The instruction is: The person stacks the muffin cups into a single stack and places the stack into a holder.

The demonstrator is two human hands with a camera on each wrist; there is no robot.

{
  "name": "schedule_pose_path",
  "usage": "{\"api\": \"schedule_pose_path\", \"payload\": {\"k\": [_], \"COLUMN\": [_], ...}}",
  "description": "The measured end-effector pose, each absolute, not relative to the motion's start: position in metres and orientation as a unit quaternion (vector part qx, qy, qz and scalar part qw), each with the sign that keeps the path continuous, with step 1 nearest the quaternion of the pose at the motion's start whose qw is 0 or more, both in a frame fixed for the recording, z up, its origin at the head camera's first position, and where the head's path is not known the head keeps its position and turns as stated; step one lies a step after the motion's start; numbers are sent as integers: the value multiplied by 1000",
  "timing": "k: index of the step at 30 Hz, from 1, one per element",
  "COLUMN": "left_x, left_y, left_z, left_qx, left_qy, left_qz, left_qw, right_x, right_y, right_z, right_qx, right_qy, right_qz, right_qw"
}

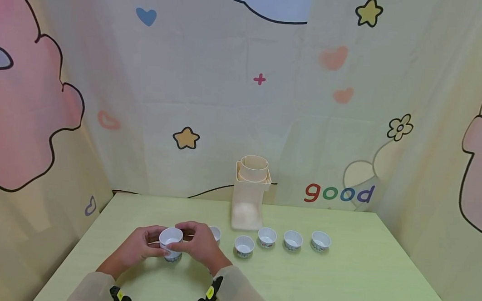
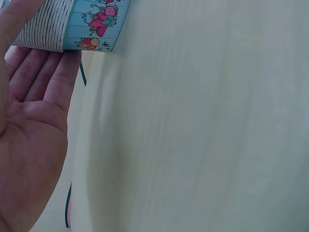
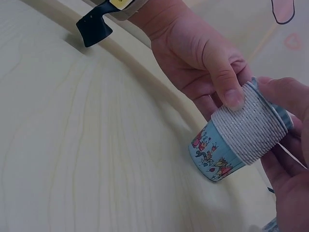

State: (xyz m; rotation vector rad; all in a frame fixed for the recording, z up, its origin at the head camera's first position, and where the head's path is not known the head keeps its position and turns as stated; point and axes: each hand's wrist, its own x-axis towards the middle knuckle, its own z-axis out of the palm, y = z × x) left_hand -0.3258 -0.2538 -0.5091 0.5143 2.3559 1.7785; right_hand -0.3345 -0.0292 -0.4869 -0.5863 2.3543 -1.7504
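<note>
Between both hands is a stack of nested paper cups (image 1: 172,238), light blue with a colourful printed pattern and many white rims packed together. My left hand (image 1: 144,244) grips the stack from the side, thumb across the rims. From the other side, my right hand (image 1: 200,244) pinches the uppermost cup (image 3: 276,110) near its rim. A narrow blue band shows between that cup and the packed rims below it. The stack (image 2: 91,24) overlaps the left fingers in the left wrist view.
Several single paper cups stand upright on the pale table (image 1: 340,283), among them one at centre (image 1: 244,245) and one at right (image 1: 321,240). Another cup (image 1: 215,233) is partly behind the right hand. A cream stand (image 1: 248,205) with a round top stands at the back edge.
</note>
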Motion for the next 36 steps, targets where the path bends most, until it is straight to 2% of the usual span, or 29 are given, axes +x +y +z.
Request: {"api": "schedule_pose_path", "payload": {"k": [27,36], "left_x": [-325,-325], "left_y": [-253,-254], "left_z": [-508,-509], "left_qx": [167,169], "left_qy": [791,785], "left_qz": [585,591], "left_qw": [71,72], "right_x": [-330,-323], "right_y": [-20,3], "right_z": [-481,-474], "right_qx": [-207,-220], "right_qy": [775,771], "right_qz": [-590,-595], "right_qw": [89,61]}}
